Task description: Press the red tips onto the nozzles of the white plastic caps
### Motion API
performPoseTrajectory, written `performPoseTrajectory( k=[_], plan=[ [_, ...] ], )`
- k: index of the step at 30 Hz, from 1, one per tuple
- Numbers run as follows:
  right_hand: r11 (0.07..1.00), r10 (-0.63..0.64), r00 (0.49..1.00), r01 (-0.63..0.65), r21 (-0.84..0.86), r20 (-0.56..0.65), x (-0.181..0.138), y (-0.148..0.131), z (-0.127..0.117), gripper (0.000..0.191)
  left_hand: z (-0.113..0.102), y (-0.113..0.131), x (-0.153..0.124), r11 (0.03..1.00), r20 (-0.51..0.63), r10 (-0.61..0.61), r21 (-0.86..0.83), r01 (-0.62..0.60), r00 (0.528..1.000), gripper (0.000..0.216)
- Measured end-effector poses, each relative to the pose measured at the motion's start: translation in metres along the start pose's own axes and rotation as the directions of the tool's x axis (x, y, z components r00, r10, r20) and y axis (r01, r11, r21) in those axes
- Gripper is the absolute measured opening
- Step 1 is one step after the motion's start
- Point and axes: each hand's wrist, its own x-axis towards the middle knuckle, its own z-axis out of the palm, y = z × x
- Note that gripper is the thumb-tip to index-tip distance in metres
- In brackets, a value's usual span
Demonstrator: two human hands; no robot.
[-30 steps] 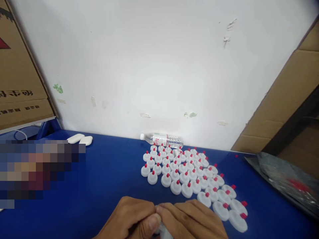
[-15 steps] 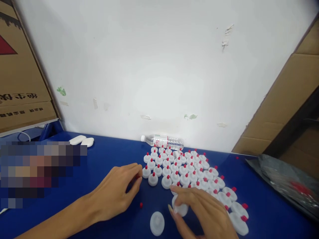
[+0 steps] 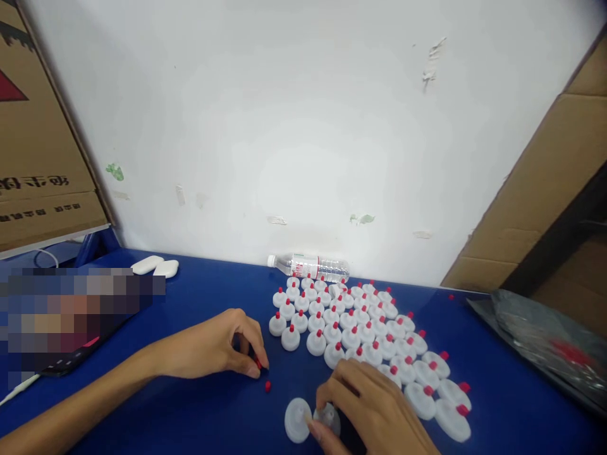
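Note:
My left hand (image 3: 222, 347) rests on the blue table (image 3: 199, 404) with its fingertips pinched on a small red cap at about the table's middle. Another loose red cap (image 3: 268, 385) lies just beside those fingers. My right hand (image 3: 370, 407) is curled over a white nozzle lid (image 3: 327, 418) near the front edge. A second white lid (image 3: 296, 420) lies flat to its left, untouched. Behind both hands stand several rows of white lids with red caps (image 3: 360, 332).
A clear water bottle (image 3: 308, 265) lies against the white wall. Two white oval objects (image 3: 154, 266) sit at the back left. Cardboard boxes (image 3: 38, 151) stand left and right. A dark plastic bag (image 3: 545, 335) lies at the right.
My hands have parted from the clasp at the front edge. The left reached out and pinched a red cap; the right came back down over a white lid.

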Motion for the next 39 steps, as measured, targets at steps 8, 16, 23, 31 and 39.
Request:
performPoseTrajectory(
  k=[8, 16, 23, 31, 39],
  plan=[
    [0.978, -0.112, 0.984, 0.084, -0.190, -0.138, 0.009, 0.002, -0.018, 0.015, 0.002, 0.009, -0.004, 0.996, 0.045, -0.044, 0.079, 0.041, 0.998, 0.016],
    [0.847, -0.176, 0.984, 0.171, -0.503, 0.039, 0.015, 0.005, -0.020, 0.049, 0.006, 0.017, -0.007, 0.994, 0.037, -0.064, 0.094, 0.060, 0.997, 0.017],
    [0.813, -0.170, 0.979, 0.206, -0.545, 0.116, 0.016, 0.009, -0.017, 0.050, -0.001, 0.022, -0.009, 0.992, -0.011, 0.022, 0.127, -0.020, 1.000, 0.024],
    [0.817, -0.186, 0.969, 0.245, -0.521, 0.163, 0.019, 0.007, -0.020, 0.052, 0.004, 0.014, -0.006, 0.992, -0.230, 0.123, 0.007, -0.125, 0.965, 0.032],
    [0.931, -0.278, 0.944, 0.220, -0.291, -0.175, 0.019, 0.004, -0.030, 0.031, 0.029, 0.024, -0.018, 0.964, -0.453, 0.265, 0.133, -0.229, 0.851, 0.028]
  ],
)
